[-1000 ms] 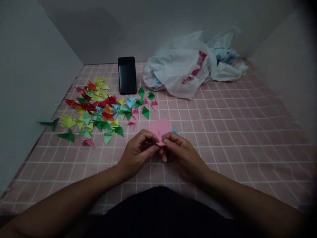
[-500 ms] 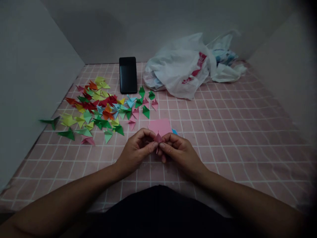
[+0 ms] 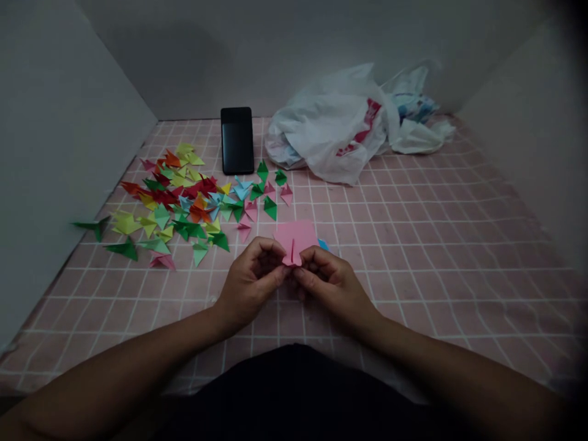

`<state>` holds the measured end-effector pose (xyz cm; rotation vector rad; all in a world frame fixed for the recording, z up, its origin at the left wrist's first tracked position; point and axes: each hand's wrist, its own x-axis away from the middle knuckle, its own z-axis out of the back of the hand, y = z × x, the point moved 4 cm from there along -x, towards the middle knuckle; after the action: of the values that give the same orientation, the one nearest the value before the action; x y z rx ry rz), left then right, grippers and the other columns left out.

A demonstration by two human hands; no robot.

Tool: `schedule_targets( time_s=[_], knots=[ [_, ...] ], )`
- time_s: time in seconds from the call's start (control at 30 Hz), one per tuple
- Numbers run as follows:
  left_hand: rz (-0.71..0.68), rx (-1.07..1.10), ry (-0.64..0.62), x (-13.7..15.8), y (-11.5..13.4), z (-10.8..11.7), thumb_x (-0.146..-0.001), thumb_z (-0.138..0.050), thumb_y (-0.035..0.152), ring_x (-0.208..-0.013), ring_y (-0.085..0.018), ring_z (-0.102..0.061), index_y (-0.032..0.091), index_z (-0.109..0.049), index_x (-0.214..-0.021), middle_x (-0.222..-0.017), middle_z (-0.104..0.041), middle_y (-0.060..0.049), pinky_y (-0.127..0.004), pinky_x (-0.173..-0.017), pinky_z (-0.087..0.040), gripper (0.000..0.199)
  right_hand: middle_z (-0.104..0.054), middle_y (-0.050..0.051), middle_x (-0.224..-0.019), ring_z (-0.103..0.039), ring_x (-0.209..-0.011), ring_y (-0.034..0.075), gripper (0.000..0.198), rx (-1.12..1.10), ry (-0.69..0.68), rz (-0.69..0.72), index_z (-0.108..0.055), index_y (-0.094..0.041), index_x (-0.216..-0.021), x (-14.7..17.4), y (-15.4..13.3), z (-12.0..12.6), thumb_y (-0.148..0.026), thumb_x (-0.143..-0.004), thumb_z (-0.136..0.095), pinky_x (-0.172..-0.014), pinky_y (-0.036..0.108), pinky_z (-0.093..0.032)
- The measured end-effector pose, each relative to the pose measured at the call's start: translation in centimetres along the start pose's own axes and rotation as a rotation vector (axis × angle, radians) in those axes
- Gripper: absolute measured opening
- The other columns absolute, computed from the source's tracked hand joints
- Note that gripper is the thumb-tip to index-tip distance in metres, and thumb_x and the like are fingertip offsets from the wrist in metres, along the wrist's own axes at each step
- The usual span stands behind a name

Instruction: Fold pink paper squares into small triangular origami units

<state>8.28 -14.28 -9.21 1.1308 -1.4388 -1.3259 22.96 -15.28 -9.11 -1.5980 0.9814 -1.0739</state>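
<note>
Find the folded pink piece [image 3: 293, 257] in front of the torso, between the two hands, overlapping in view the near edge of the flat pink sheet [image 3: 296, 231] on the table [image 3: 413, 257]. Note on the left hand [image 3: 250, 278] thumb and forefinger drawn together, nipping the left side of the piece; note on the right hand [image 3: 335, 283] a similar narrow pinch at the right side, with the other fingers curled and partly hidden. Judging by the thin upright strip at the middle and the spread lower edge, probably busy with shaping a fold. Grip by the tips only, draw evenly from both sides, and leave the middle strip straight. Press lightly, for fear of a stray crease or a tear. Avoid nudging the blue paper [image 3: 323, 245] just beside the sheet, or the folded paper pieces [image 3: 189, 230] off to the left.
</note>
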Motion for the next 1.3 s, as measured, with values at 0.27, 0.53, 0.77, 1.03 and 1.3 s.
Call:
schedule_targets(
  time_s=[0.27,0.53,0.77,1.03,1.3],
  knots=[
    [-0.12,-0.085,-0.044,0.3,0.6,-0.1,-0.084,-0.064,0.014,-0.082,-0.013,-0.058,0.02,-0.057,-0.097,-0.089,-0.057,-0.001,-0.025,-0.075,-0.05,0.016,-0.056,-0.003,-0.064,-0.052,-0.058,0.011,0.014,0.109,-0.014,0.102,-0.058,-0.021,-0.082,0.2,-0.4,0.1,-0.032,-0.088,-0.063,-0.056,0.026,-0.042],
    [-0.184,-0.164,-0.068,0.1,0.9,0.1,-0.086,-0.063,0.012,-0.079,-0.014,-0.059,0.019,-0.063,-0.089,-0.086,-0.06,-0.002,-0.027,-0.071,-0.047,0.007,-0.056,-0.003,-0.065,-0.054,-0.059,0.012,0.014,0.089,-0.044,0.089,-0.056,-0.021,-0.082,0.3,-0.4,0.0,-0.032,-0.09,-0.061,-0.059,0.027,-0.043],
    [-0.329,-0.293,-0.044,0.2,2.0,0.1,-0.083,-0.06,0.007,-0.079,-0.016,-0.058,0.021,-0.066,-0.076,-0.08,-0.059,-0.002,-0.031,-0.074,-0.048,0.017,-0.059,-0.001,-0.067,-0.055,-0.058,0.011,0.028,0.052,-0.079,0.089,-0.057,-0.02,-0.08,0.4,-0.8,0.0,-0.042,-0.096,-0.052,-0.058,0.027,-0.045],
    [-0.129,-0.118,-0.079,0.3,1.1,0.1,-0.09,-0.061,0.019,-0.086,-0.014,-0.061,0.022,-0.062,-0.106,-0.096,-0.061,-0.003,-0.028,-0.077,-0.05,0.016,-0.057,-0.002,-0.064,-0.051,-0.053,0.01,0.023,0.147,0.043,0.089,-0.056,-0.02,-0.073,0.2,-0.9,0.5,-0.033,-0.092,-0.057,-0.053,0.026,-0.041],
    [0.112,-0.024,-0.088,0.1,0.5,-0.4,-0.083,-0.069,0.027,-0.068,-0.011,-0.056,0.018,-0.056,-0.086,-0.075,-0.058,0.002,-0.025,-0.064,-0.047,0.017,-0.056,-0.001,-0.065,-0.051,-0.058,0.012,0.021,0.344,0.069,0.195,-0.058,-0.02,-0.076,0.6,-0.7,0.6,-0.03,-0.094,-0.055,-0.056,0.028,-0.04]
  ],
)
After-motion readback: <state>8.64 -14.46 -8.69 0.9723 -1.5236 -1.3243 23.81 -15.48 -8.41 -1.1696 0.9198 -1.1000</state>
